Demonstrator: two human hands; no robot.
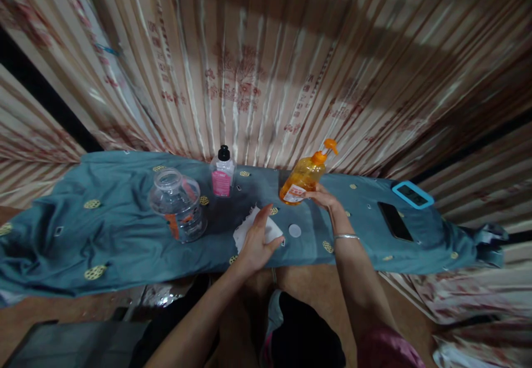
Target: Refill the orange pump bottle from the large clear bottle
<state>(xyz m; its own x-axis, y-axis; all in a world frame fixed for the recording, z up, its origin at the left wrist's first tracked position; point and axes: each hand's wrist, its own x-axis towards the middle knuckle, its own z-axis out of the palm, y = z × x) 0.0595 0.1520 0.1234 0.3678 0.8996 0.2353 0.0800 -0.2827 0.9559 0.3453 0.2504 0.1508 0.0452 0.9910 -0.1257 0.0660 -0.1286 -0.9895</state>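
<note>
My right hand (323, 197) grips the lower part of an orange pump bottle (304, 177), which leans to the right. Its white label faces me and its orange pump head points up and right. My left hand (258, 241) is open, thumb and fingers apart, over a crumpled white cloth or tissue (245, 228). I cannot tell whether its hidden fingers touch the white piece. A small round whitish lid (295, 230) lies between my two hands.
A clear plastic jug (177, 207) and a clear bottle with a pink label and black cap (222, 174) stand on the left. At right lie a black phone (394, 221) and a blue-framed digital clock (413, 195). Teal cloth (133, 235) covers the narrow table; a patterned curtain (249, 69) hangs behind.
</note>
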